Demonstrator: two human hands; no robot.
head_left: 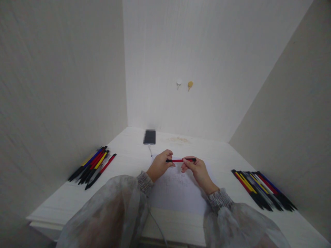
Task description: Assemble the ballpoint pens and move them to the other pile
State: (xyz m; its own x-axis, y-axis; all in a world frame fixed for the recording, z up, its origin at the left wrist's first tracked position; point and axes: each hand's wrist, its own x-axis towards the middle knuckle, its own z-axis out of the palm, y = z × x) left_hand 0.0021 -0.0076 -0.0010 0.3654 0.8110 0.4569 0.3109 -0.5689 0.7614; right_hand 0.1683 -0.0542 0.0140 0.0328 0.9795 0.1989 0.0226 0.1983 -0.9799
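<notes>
A red pen [177, 161] with black ends lies level between my two hands, above a white sheet of paper [178, 196]. My right hand [197, 169] pinches it near its right black end, thumb and fingers closed on the barrel. At the pen's left end is my left hand [160, 164], its thumb below and its fingers above with a gap between them. Whether the left palm touches the pen tip I cannot tell. Faint marks show on the paper under the hands.
Several coloured pens lie in a pile [94, 165] at the left and in a row [263, 189] at the right. A dark, blurred rectangular device [149, 137] sits at the back, beside a cable. Walls enclose the white table [129, 151]; two hooks [190, 84] are on the back wall.
</notes>
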